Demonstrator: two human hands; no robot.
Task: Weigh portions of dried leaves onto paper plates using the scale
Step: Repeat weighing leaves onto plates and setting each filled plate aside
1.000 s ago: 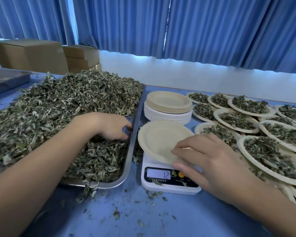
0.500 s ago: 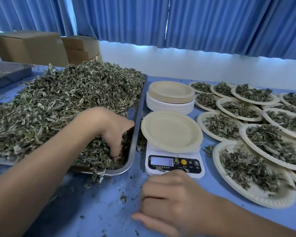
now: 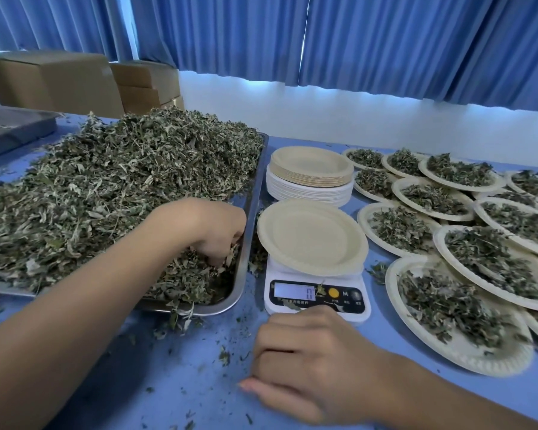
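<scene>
An empty paper plate [image 3: 311,235] sits on the white scale [image 3: 316,297], whose display reads 0. Left of it a metal tray [image 3: 247,231] holds a big heap of dried leaves [image 3: 112,187]. My left hand [image 3: 213,231] digs into the leaves at the tray's near right corner, fingers curled down among them. My right hand [image 3: 305,361] rests on the blue table just in front of the scale, fingers loosely curled, holding nothing.
A stack of empty plates [image 3: 309,173] stands behind the scale. Several filled plates [image 3: 454,308] cover the table to the right. Cardboard boxes [image 3: 59,79] and a grey tray [image 3: 10,125] lie at the back left. Leaf crumbs litter the blue table [image 3: 174,377].
My right hand left the plate on the scale and came down onto the table in front of it. The display dropped to 0. My left hand dug deeper into the leaves.
</scene>
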